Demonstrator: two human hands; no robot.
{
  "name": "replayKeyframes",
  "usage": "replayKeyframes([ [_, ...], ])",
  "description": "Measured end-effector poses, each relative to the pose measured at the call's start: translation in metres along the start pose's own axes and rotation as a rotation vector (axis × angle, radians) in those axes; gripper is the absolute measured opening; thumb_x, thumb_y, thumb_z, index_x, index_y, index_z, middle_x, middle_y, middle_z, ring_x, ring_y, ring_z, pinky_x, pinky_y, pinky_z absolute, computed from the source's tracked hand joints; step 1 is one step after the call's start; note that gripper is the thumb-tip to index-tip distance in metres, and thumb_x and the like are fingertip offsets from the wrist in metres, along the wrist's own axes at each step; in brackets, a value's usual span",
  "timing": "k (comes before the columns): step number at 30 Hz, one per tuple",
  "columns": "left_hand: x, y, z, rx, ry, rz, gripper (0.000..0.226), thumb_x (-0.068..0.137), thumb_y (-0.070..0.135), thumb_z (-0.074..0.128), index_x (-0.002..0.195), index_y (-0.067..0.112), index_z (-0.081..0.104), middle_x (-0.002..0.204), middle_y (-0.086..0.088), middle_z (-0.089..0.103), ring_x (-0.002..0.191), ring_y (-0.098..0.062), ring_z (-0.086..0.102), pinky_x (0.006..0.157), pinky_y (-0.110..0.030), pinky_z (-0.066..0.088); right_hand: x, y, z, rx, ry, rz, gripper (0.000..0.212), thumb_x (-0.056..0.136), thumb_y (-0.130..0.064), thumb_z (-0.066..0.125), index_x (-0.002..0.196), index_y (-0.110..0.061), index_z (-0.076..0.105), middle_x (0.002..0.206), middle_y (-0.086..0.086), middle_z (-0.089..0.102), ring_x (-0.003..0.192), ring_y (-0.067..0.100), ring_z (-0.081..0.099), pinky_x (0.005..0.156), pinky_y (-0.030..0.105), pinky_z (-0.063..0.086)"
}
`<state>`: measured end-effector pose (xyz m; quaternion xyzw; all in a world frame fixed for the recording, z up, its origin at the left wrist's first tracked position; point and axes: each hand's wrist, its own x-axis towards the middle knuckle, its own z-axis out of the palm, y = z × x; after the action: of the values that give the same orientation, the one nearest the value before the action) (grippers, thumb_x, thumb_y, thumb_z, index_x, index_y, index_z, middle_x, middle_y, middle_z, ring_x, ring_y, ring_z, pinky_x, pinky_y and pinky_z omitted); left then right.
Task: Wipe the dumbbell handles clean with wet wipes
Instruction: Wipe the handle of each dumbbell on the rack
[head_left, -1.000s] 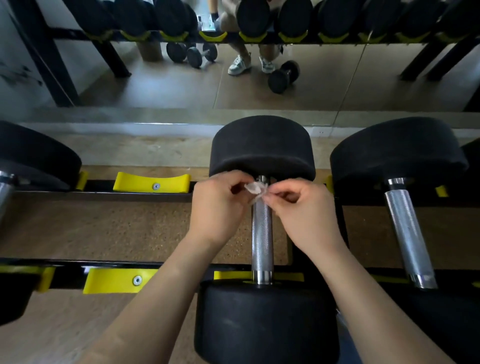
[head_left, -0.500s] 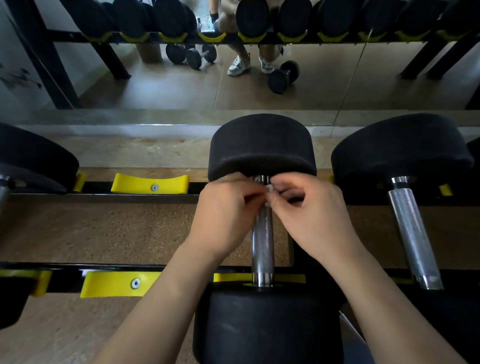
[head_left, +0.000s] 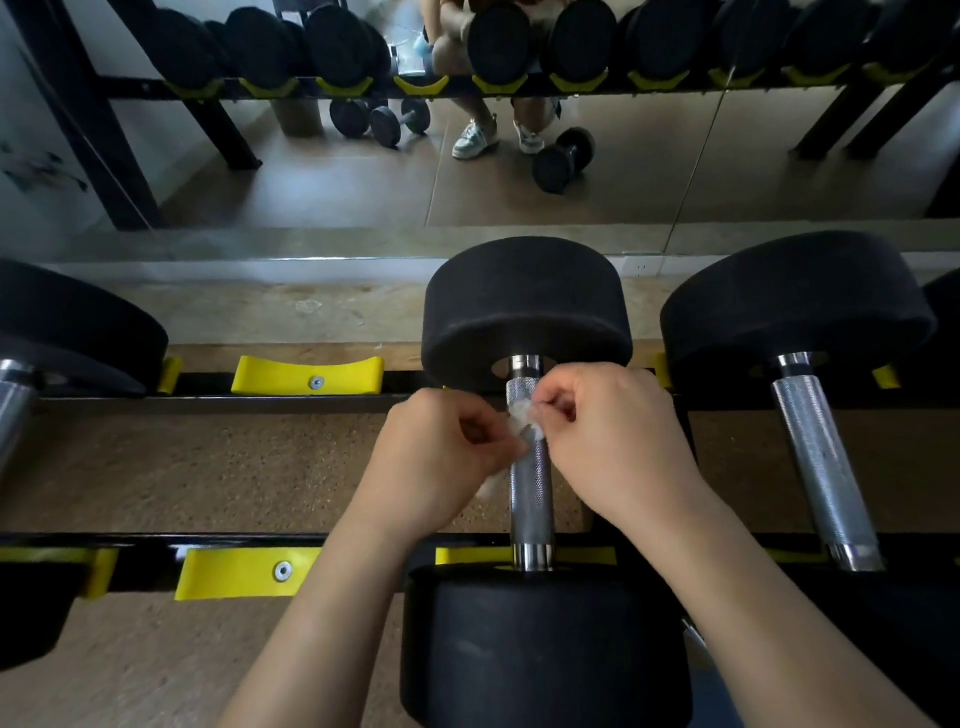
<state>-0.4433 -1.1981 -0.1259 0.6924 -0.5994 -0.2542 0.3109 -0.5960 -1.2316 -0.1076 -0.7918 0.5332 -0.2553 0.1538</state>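
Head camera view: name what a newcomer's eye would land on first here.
The eye goes first to the centre, where the left hand and right hand both pinch a crumpled wet wipe at the upper part of the knurled handle of the middle dumbbell. Next come the bright yellow cradles on the rack to its left. Along the top, a mirror reflects more dumbbells.

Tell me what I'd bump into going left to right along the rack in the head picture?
Left dumbbell → yellow cradle → left hand → middle dumbbell's handle → right hand → right dumbbell. The wet wipe, pinched by both hands, overlaps the handle, so it's left out.
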Motion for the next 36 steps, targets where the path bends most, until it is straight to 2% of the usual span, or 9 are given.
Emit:
replayKeyframes([
  [4,-0.003,-0.001,-0.003,-0.423,-0.08,0.02,0.024,0.077,-0.006,0.074,0.085,0.017,0.075,0.083,0.001,0.075,0.08,-0.008,0.071,0.074,-0.02,0.056,-0.006,-0.006,0.0,0.011,-0.099,-0.014,0.028,0.08,-0.048,0.07,0.094,-0.024,0.063,0.085,-0.011,0.06,0.074,0.003,0.057,0.063,0.017,0.046],
  [9,-0.005,-0.005,0.004,-0.704,-0.036,-0.002,0.03,0.075,-0.015,0.071,0.095,0.007,0.068,0.089,-0.016,0.072,0.084,-0.018,0.07,0.077,-0.026,0.057,-0.002,0.0,0.003,0.025,-0.102,-0.09,0.034,0.079,-0.039,0.074,0.11,-0.027,0.067,0.097,-0.01,0.056,0.086,0.005,0.054,0.074,0.021,0.047],
  [13,-0.004,-0.008,0.005,-0.616,0.052,0.073,0.032,0.077,-0.012,0.071,0.096,0.013,0.068,0.088,-0.008,0.07,0.081,-0.013,0.066,0.075,-0.02,0.053,-0.001,0.004,0.013,-0.037,0.067,-0.21,0.011,0.083,-0.018,0.072,0.094,-0.019,0.074,0.09,-0.004,0.061,0.077,0.014,0.06,0.066,0.027,0.05],
  [17,-0.006,-0.012,0.007,-0.345,0.056,0.093,0.027,0.08,0.002,0.074,0.095,0.025,0.073,0.084,0.007,0.072,0.075,-0.006,0.065,0.073,-0.022,0.054,0.009,0.013,0.018,-0.097,0.248,-0.189,0.012,0.082,-0.004,0.064,0.086,-0.012,0.071,0.078,0.002,0.063,0.065,0.021,0.061,0.054,0.034,0.052],
  [23,-0.008,-0.009,0.01,-0.481,0.064,0.035,0.018,0.087,0.009,0.069,0.092,0.026,0.074,0.078,0.007,0.073,0.07,-0.006,0.066,0.068,-0.025,0.057,0.003,0.012,0.013,0.074,0.082,-0.18,0.014,0.086,-0.024,0.067,0.099,-0.022,0.073,0.092,-0.003,0.065,0.08,0.012,0.061,0.07,0.032,0.053],
  [28,-0.012,-0.011,0.006,-0.537,0.041,0.039,0.015,0.087,0.003,0.067,0.086,0.017,0.072,0.074,0.002,0.071,0.066,-0.008,0.061,0.063,-0.025,0.053,-0.009,0.006,0.012,0.038,-0.083,-0.286,0.014,0.088,-0.016,0.061,0.086,-0.019,0.074,0.085,-0.005,0.064,0.075,0.013,0.061,0.066,0.038,0.053],
  [30,-0.015,-0.011,0.005,-0.539,-0.007,0.053,0.02,0.086,0.003,0.068,0.094,0.021,0.072,0.079,0.003,0.072,0.069,-0.01,0.062,0.067,-0.03,0.056,-0.008,0.007,0.012,0.012,-0.052,-0.306,0.015,0.088,-0.018,0.059,0.085,-0.019,0.074,0.082,-0.004,0.063,0.073,0.013,0.06,0.062,0.038,0.053],
  [33,-0.018,-0.013,0.005,-0.435,0.01,0.085,0.026,0.088,0.01,0.067,0.105,0.03,0.07,0.083,0.012,0.07,0.075,-0.007,0.064,0.074,-0.033,0.057,0.011,0.008,0.018,-0.018,0.16,-0.221,0.014,0.088,-0.015,0.06,0.085,-0.017,0.074,0.078,-0.003,0.064,0.07,0.012,0.06,0.059,0.035,0.052],
  [36,-0.021,-0.009,0.007,-0.412,0.023,0.123,0.021,0.089,0.012,0.066,0.101,0.028,0.071,0.085,0.014,0.07,0.077,-0.005,0.064,0.073,-0.028,0.055,0.003,0.01,0.013,0.025,0.04,-0.198,0.012,0.089,-0.015,0.063,0.084,-0.019,0.074,0.078,-0.01,0.065,0.071,0.004,0.059,0.062,0.016,0.045],
])
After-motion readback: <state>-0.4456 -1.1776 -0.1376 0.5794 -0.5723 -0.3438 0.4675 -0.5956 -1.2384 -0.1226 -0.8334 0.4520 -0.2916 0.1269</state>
